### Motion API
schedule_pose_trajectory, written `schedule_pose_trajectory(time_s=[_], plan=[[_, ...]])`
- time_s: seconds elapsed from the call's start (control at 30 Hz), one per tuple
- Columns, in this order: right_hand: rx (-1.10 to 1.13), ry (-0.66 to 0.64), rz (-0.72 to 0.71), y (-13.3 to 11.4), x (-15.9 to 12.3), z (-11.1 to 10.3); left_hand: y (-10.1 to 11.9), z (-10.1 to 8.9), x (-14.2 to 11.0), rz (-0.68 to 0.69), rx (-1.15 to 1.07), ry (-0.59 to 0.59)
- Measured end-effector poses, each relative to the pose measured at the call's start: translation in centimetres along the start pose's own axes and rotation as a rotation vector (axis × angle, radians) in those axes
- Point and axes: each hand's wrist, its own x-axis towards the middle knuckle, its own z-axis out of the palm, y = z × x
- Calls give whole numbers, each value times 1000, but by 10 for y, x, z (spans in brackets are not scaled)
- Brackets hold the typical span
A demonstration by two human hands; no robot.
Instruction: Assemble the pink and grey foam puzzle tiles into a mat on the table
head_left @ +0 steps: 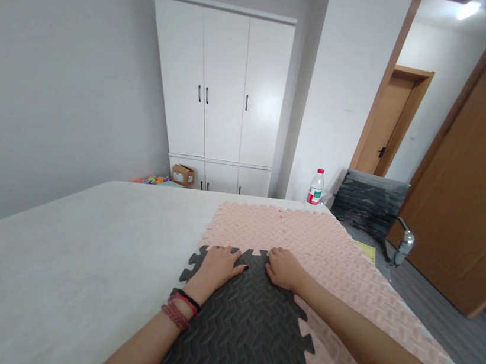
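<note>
A black foam mat tile (245,331) with a raised leaf-like tread and jigsaw edges lies in front of me, partly over pink foam matting (281,229). My left hand (218,268) grips its far left corner, fingers bent over the far edge and thumb lying on top. Beaded and corded bracelets (181,308) circle that wrist. At the far right corner, my right hand (286,269) has its fingers curled onto the edge. The undersides of both hands are hidden, and the tile's near edge runs out of view.
The mats lie on a white-covered surface (57,265). A bottle with a red cap (315,188) stands at its far edge. Beyond are a white wardrobe (238,86), a cardboard box (183,175), a dark chair (370,202) and an open wooden door (472,176).
</note>
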Motion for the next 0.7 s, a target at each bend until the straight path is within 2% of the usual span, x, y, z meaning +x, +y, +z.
schedule_pose_trajectory(time_s=[0.1, 0.17, 0.27, 0.33, 0.43, 0.53, 0.6, 0.7], plan=[[10, 8, 4, 3, 4, 0, -6, 1, -2, 10, -37, 9], [39, -9, -9, 15, 8, -2, -13, 0, -5, 23, -77, 8], [101, -42, -19, 45, 17, -4, -25, -1, -7, 32, -151, -2], [118, -39, 28, 71, 26, -3, -35, -2, -6, 29, -202, 3], [92, -6, 191, 111, 41, 2, -52, 0, -2, -18, -259, 38], [52, 34, 390, 148, 48, 5, -71, 5, 1, -122, -268, 96], [25, 59, 524, 172, 45, 7, -82, 12, 2, -187, -252, 117], [-9, 78, 712, 206, 24, 9, -92, 23, 3, -228, -222, 92]])
